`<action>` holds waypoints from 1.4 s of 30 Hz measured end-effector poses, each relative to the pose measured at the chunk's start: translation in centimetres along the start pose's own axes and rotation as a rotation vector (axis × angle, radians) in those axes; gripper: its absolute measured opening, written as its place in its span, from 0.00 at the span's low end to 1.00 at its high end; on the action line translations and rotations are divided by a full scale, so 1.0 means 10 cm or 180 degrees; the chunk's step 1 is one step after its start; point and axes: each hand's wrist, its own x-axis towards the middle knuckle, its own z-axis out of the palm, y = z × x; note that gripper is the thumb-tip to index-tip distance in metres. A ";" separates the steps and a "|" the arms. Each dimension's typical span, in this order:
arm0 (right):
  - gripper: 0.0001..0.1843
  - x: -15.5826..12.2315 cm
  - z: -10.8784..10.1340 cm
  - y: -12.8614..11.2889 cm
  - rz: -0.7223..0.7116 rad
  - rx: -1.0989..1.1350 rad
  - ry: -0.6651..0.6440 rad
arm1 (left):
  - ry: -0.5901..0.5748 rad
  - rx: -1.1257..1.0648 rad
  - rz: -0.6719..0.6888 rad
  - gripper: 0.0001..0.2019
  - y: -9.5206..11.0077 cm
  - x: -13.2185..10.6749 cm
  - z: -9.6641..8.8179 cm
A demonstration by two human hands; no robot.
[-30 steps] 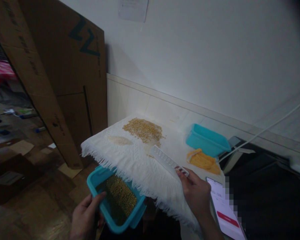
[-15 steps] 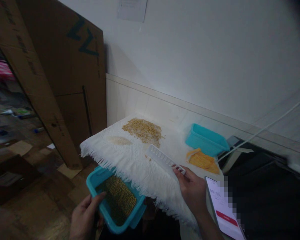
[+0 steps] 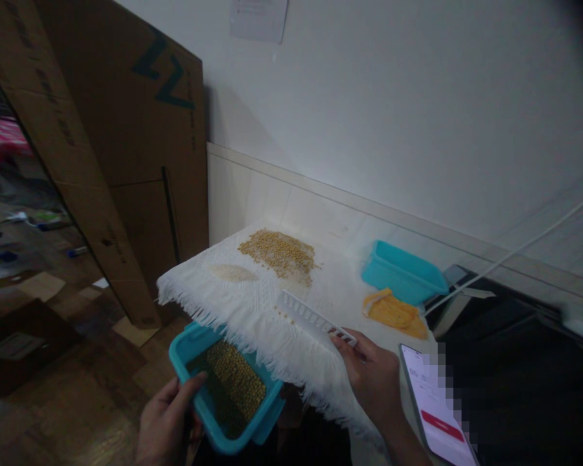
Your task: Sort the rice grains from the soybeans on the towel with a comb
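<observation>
The room, dimly lit, comprised one plain pale wall (image 3: 393,116) bearing a paper sheet (image 3: 258,19) high up and a whitish panelled lower band (image 3: 245,184), one tall brown cardboard box (image 3: 126,129) with teal markings at left, and a brown wood-patterned floor (image 3: 102,414) strewn with small, indistinct items (image 3: 46,223).

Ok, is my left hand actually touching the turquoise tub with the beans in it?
Touching. The head view shows it plainly: your left hand grips the turquoise tub, with the thumb lapped over its rim.
</observation>
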 end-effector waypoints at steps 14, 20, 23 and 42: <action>0.10 -0.03 0.03 -0.05 -0.0117 0.0122 -0.0213 | -0.0144 0.0112 0.0081 0.17 -0.11 0.05 -0.07; 0.09 -0.07 0.07 -0.07 -0.0143 0.0131 -0.0198 | -0.0266 0.0133 -0.0056 0.17 -0.08 0.03 -0.02; 0.10 -0.09 0.08 -0.10 -0.0237 0.0113 -0.0212 | -0.0384 0.0002 -0.0091 0.17 -0.07 0.01 0.02; 0.15 -0.08 -0.04 -0.21 -0.0234 -0.0356 0.0108 | -0.0330 0.0134 -0.0072 0.18 -0.04 -0.04 0.04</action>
